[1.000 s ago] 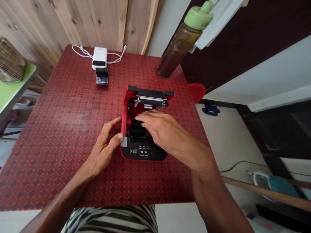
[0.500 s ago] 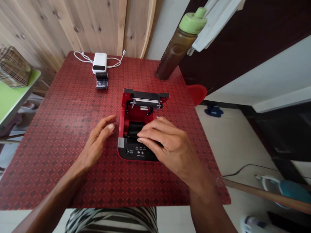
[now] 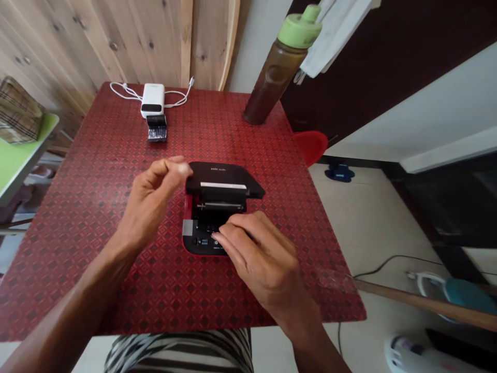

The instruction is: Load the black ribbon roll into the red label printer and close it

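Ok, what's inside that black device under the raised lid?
A thin metallic bar shows below the lid, which hides the deeper interior; the right hand covers part of the front panel.

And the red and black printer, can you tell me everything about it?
The printer looks plastic, with a red side wall and a black front panel bearing small pale markings and a grey patch at its left corner. Its black lid, tilted partly open, has a whitish strip above a shiny bar. It sits on the red patterned table. The left hand is at the lid's left corner, the right hand over the panel; actual touching is unclear.
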Available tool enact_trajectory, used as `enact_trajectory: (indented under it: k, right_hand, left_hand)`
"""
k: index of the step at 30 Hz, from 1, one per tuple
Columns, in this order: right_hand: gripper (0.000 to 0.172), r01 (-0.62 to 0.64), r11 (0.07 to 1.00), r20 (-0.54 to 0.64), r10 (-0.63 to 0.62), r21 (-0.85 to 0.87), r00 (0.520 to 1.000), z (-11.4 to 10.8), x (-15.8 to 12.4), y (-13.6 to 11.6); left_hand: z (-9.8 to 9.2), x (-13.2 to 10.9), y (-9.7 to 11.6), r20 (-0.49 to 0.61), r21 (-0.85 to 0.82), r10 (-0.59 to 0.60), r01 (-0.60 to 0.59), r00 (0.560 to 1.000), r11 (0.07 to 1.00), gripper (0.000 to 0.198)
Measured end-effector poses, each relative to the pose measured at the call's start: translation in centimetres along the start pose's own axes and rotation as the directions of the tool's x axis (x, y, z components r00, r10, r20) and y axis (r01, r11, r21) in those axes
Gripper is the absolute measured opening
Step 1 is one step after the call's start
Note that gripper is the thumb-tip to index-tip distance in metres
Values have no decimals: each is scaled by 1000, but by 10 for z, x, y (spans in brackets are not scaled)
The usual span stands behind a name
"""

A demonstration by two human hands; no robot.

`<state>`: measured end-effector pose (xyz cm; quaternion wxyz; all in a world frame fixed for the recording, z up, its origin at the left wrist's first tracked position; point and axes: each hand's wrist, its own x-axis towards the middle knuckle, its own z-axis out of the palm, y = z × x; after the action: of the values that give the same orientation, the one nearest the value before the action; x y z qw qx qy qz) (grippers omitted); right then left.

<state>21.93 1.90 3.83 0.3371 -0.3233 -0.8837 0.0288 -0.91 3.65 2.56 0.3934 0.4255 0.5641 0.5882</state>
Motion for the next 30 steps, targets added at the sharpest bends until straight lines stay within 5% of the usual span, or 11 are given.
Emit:
enact_trajectory:
  k: [3,7,10,18,25,30]
  right_hand:
    - [17,11,1000,-22,-11,-27,1000,2,-6,-4]
    - [19,-16,996,-74,9,-90,997,4,-9,-3]
    - [16,-65,997,-47,63,-52,997,4,-8,0]
    - [7,-102,995,50,102,-5,993,1,-3,-1]
    - [3,-88,996,-25,88,29,996,9,-8,-1]
    - [28,-101,991,-110,111,91,988,8,-21,-5]
  left_hand:
    - [-6,-18,-6,77,-34,-94,97,993,995,30]
    - [-8,-32,-18,112,-51,-195,202,974,978,65]
    - [-6,-35,-23,171,-68,-241,255,955,964,71]
    - [-13,-34,-24,245,-5,-177,184,953,983,67]
    - [-13,-32,-25,252,-9,-161,168,954,986,71]
    - [-16,-42,-28,232,-100,-222,250,947,963,60]
